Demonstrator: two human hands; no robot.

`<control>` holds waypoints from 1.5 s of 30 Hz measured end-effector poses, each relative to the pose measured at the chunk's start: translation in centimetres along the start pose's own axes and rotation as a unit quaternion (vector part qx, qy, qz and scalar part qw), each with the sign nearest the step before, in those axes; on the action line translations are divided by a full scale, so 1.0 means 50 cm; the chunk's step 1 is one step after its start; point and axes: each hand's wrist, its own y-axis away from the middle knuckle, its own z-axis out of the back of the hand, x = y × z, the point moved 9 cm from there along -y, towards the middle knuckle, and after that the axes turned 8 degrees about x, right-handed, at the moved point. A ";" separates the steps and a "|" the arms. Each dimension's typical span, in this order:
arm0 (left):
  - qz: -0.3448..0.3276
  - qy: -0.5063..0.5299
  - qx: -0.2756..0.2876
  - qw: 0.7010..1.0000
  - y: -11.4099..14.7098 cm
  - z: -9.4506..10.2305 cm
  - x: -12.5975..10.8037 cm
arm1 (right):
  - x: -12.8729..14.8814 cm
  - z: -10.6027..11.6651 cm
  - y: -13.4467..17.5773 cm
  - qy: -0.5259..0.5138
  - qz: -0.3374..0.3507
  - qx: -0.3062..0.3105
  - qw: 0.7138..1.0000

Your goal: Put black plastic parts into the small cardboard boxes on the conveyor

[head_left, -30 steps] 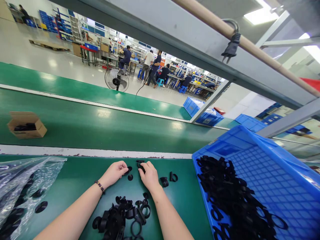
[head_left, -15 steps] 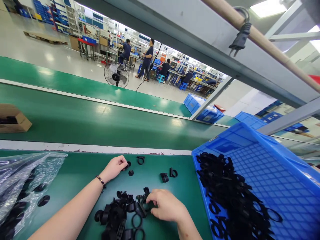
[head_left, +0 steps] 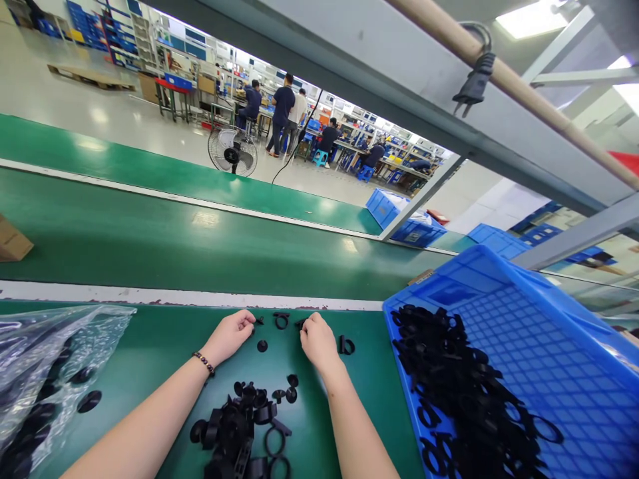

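Observation:
My left hand (head_left: 232, 338) is closed, its fingertips pinched at a small black plastic piece (head_left: 259, 320) near the far edge of the green table. My right hand (head_left: 319, 340) is also closed, with a black plastic part (head_left: 300, 324) showing at its fingertips; the hand hides most of it. Between the hands lies a black ring clip (head_left: 281, 321), and below it a small black disc (head_left: 262, 346). Another ring clip (head_left: 347, 344) rests right of my right hand. Nearer me is a heap of mixed black parts (head_left: 232, 426), with several small discs (head_left: 291, 387) beside it.
A blue crate (head_left: 564, 339) with many black ring parts stands at right. A clear plastic bag (head_left: 94, 332) with black discs lies at left. Beyond a white strip runs a green belt (head_left: 150, 233), a cardboard box (head_left: 12, 241) on it. A metal frame (head_left: 349, 73) crosses overhead.
My right hand has moved from the heap up to the table's far edge, leaving small discs beside the heap. My left hand has barely moved. The cardboard box has shifted left.

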 end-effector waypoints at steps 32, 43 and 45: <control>-0.025 -0.196 -0.007 0.980 -0.001 0.006 -0.030 | 0.191 -0.037 -0.101 0.050 0.115 -0.055 0.991; -0.030 -0.087 -0.041 0.995 -0.002 0.012 -0.019 | 0.184 -0.031 -0.051 -0.082 0.185 -0.059 0.977; -0.046 -0.106 -0.036 0.993 0.000 0.009 -0.030 | 0.188 -0.034 -0.039 -0.103 0.202 -0.049 0.973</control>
